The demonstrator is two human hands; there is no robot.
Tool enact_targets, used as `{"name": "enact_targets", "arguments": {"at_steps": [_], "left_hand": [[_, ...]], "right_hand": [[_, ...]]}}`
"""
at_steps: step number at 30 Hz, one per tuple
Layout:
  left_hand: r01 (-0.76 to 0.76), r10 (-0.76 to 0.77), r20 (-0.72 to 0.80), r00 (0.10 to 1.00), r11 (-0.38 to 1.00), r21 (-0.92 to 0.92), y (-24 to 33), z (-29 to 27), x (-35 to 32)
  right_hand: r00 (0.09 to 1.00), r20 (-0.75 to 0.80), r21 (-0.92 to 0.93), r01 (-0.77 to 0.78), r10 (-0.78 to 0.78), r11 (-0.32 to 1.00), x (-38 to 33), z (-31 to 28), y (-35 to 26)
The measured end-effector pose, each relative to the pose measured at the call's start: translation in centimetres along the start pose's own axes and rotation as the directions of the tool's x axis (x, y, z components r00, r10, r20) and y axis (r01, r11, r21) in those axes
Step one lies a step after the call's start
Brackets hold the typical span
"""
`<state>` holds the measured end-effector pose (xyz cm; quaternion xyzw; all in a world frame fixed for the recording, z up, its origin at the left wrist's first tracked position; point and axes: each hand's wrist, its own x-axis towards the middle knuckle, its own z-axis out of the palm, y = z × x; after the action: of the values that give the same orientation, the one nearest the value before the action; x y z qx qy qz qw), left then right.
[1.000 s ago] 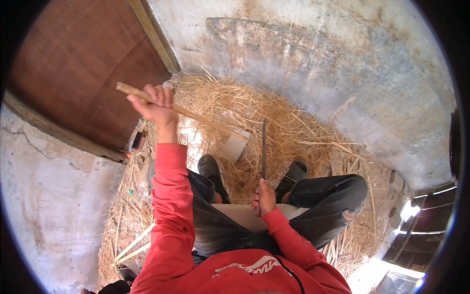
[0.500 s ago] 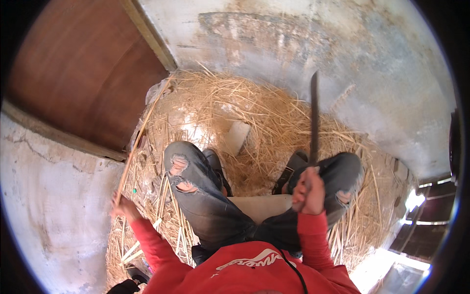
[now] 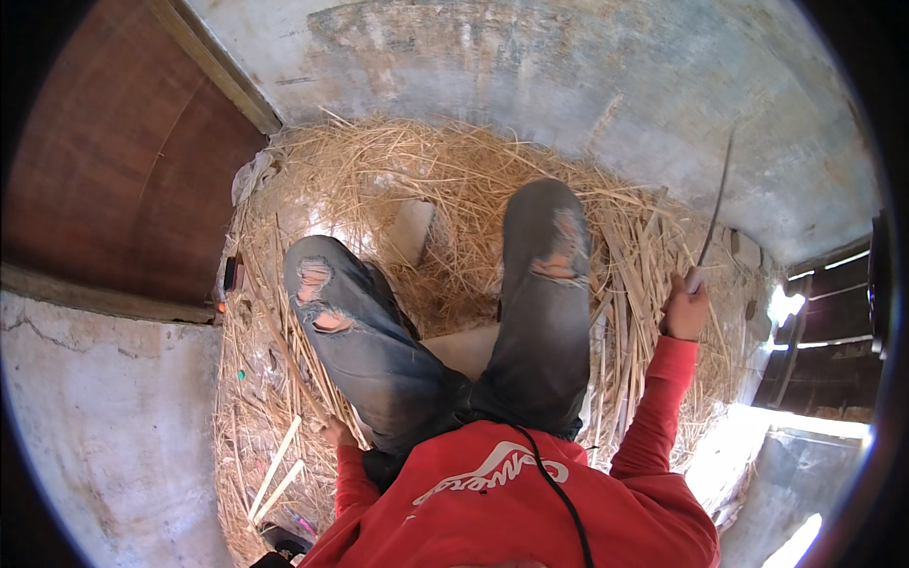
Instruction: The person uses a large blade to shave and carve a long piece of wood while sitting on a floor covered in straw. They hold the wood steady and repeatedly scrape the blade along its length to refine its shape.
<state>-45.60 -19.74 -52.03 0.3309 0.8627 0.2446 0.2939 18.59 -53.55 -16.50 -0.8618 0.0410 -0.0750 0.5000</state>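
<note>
I sit on straw with both knees drawn up in torn grey jeans (image 3: 544, 312). My right hand (image 3: 684, 310) is out to the right of my right knee. It grips the handle of a long thin knife (image 3: 715, 204), whose blade points up toward the wall. My left hand (image 3: 336, 434) is low beside my left hip, half hidden by the thigh. Its fingers are closed around a thin cane stick (image 3: 284, 355) that slants up and to the left over the straw.
A straw pile (image 3: 398, 180) fills the floor against a grey concrete wall (image 3: 568, 85). A brown wooden door (image 3: 114, 170) stands at the left. A pale block (image 3: 412, 232) lies between my feet, split cane strips (image 3: 275, 469) at lower left, and wooden slats (image 3: 833, 331) at the right.
My left hand dropped from high by the door down to my left hip with the stick. My right hand swung the knife out to the right. My knees came up.
</note>
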Motion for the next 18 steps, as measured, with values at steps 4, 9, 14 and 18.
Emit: {"name": "enact_targets", "arguments": {"at_steps": [4, 9, 14, 18], "left_hand": [[-0.255, 0.277, -0.026, 0.961, 0.914, 0.315, 2.7, -0.6, 0.0], [-0.261, 0.282, 0.001, 0.959, 0.886, 0.382, 6.0, -0.5, -1.7], [-0.435, 0.42, 0.14, 0.897, 0.778, 0.453, 8.1, -0.9, -3.3], [-0.455, 0.426, 0.173, 0.888, 0.757, 0.47, 8.3, -1.2, -3.8]], "right_hand": [[0.989, -0.079, -0.665, 0.044, -0.129, 0.745, 0.4, -0.7, 11.8], [0.991, -0.088, -0.598, 0.027, -0.099, 0.801, 0.2, -1.0, 24.4], [0.994, -0.045, -0.602, -0.103, 0.095, 0.792, 2.6, 2.5, 27.0], [0.994, 0.023, -0.679, -0.064, 0.109, 0.732, 5.5, 4.0, 31.1]]}}
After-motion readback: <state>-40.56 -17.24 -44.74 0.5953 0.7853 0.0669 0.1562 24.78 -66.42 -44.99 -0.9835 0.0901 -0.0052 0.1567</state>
